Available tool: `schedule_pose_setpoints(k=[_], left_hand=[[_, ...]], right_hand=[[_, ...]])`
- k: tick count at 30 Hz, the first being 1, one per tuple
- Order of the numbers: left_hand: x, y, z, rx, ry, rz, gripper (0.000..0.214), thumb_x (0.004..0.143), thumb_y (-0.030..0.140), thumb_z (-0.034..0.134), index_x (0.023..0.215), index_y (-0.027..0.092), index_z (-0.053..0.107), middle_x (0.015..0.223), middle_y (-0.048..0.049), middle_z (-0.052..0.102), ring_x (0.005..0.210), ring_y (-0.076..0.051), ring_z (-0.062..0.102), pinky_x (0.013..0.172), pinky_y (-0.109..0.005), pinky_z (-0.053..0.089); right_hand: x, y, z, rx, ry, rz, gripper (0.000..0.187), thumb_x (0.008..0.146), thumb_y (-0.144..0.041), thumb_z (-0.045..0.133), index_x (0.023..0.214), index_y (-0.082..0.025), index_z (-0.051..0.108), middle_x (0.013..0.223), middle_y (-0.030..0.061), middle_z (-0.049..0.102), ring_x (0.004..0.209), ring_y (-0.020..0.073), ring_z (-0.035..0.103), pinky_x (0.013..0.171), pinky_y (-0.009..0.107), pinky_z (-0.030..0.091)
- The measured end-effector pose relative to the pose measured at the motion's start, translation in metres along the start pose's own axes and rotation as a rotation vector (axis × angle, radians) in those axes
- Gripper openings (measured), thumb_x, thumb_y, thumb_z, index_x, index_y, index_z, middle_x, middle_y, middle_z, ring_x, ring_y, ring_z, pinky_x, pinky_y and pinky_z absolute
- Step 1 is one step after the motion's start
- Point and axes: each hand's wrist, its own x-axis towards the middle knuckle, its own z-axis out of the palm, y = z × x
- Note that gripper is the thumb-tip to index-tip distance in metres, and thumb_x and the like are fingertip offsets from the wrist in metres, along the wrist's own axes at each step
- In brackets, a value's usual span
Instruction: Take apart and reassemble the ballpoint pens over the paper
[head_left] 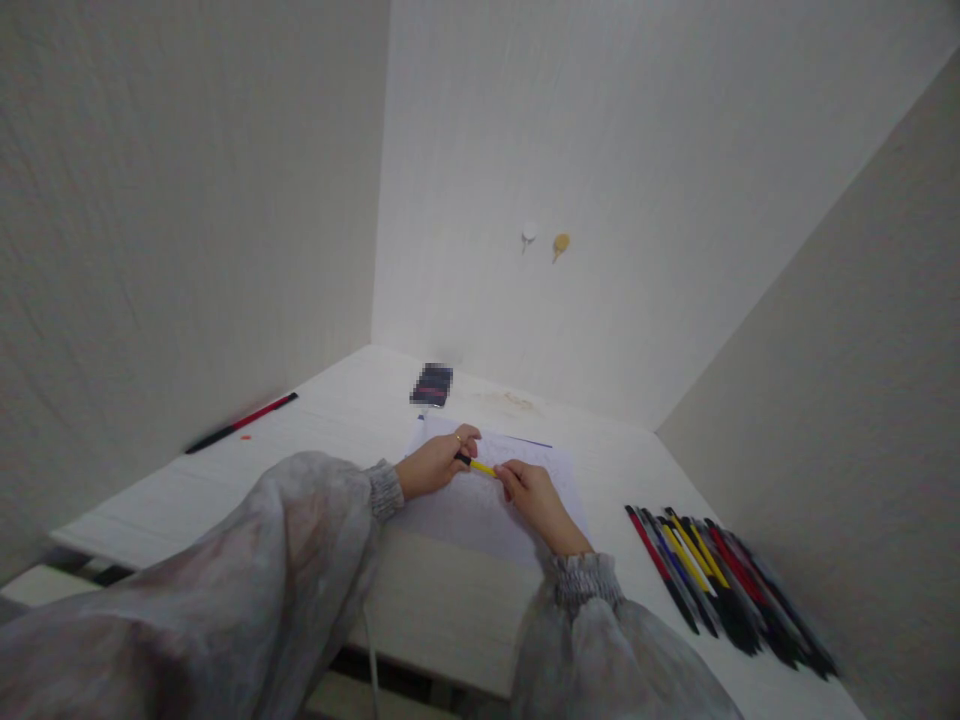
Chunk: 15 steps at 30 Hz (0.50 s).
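A thin yellow-and-black pen (482, 468) is stretched between my two hands above the paper. My left hand (439, 465), with a ring on one finger, is closed around its black end. The yellow end is pinched by the fingers of my right hand (534, 492). Beneath both hands lies a pale sheet of paper (480, 525) with faint marks that I cannot read. A blue pen-like strip (529, 441) runs along the sheet's far edge.
Several red, yellow, grey and black pens (720, 580) lie side by side at the right. A red-and-black pen (241, 424) rests along the left wall, near a small orange piece (246, 437). Behind the paper is a dark phone-like object (433, 385). Walls enclose the white table (330, 400).
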Motion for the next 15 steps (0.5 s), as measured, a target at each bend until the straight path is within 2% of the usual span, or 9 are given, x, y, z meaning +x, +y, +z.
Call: schedule_pose_setpoints(k=[3,5,7,12,15], left_hand=[[0.0012,-0.001,0.0003,-0.006,0.019,-0.026,0.04,0.067,0.005,0.047,0.103,0.018,0.035,0.083,-0.0003,0.053,0.077,-0.013,0.053,0.073,-0.025,0.041],[0.0018,-0.0013,0.0008,-0.02,0.025,-0.044,0.041,0.067,0.006,0.048,0.103,0.019,0.035,0.082,0.0,0.053,0.077,-0.013,0.053,0.073,-0.026,0.041],[0.002,-0.0008,0.0015,-0.034,0.027,-0.051,0.041,0.067,0.005,0.048,0.103,0.019,0.035,0.082,0.0005,0.053,0.075,-0.012,0.053,0.073,-0.026,0.041],[0.0012,0.003,0.0024,-0.019,0.002,-0.051,0.04,0.067,0.004,0.047,0.103,0.02,0.036,0.084,0.0005,0.053,0.079,-0.012,0.053,0.076,-0.026,0.041],[0.001,0.0043,0.0013,-0.014,0.008,-0.049,0.039,0.068,0.004,0.047,0.102,0.02,0.036,0.084,0.0,0.054,0.08,-0.013,0.053,0.077,-0.027,0.041]], right_hand=[[-0.0005,-0.0008,-0.0019,-0.008,0.084,-0.029,0.021,0.071,-0.033,0.052,0.085,-0.017,0.058,0.056,-0.0013,0.056,0.05,0.0114,0.049,0.05,0.021,0.033],[-0.0001,-0.0019,-0.0043,-0.035,0.113,-0.065,0.018,0.068,-0.029,0.056,0.081,-0.018,0.059,0.062,0.0,0.059,0.055,0.0121,0.05,0.053,0.021,0.034],[0.0005,-0.0026,-0.0058,-0.047,0.1,-0.076,0.013,0.071,-0.028,0.052,0.072,-0.018,0.06,0.062,0.0008,0.059,0.055,0.0119,0.05,0.053,0.021,0.034],[0.0003,-0.004,-0.0044,-0.043,0.022,-0.014,0.04,0.082,-0.032,0.033,0.051,-0.017,0.055,0.042,-0.0006,0.05,0.044,0.0099,0.047,0.049,0.021,0.032],[-0.0008,-0.0052,-0.004,0.001,0.02,-0.008,0.036,0.081,-0.034,0.034,0.061,-0.017,0.058,0.044,-0.0013,0.051,0.044,0.0097,0.047,0.048,0.02,0.032]])
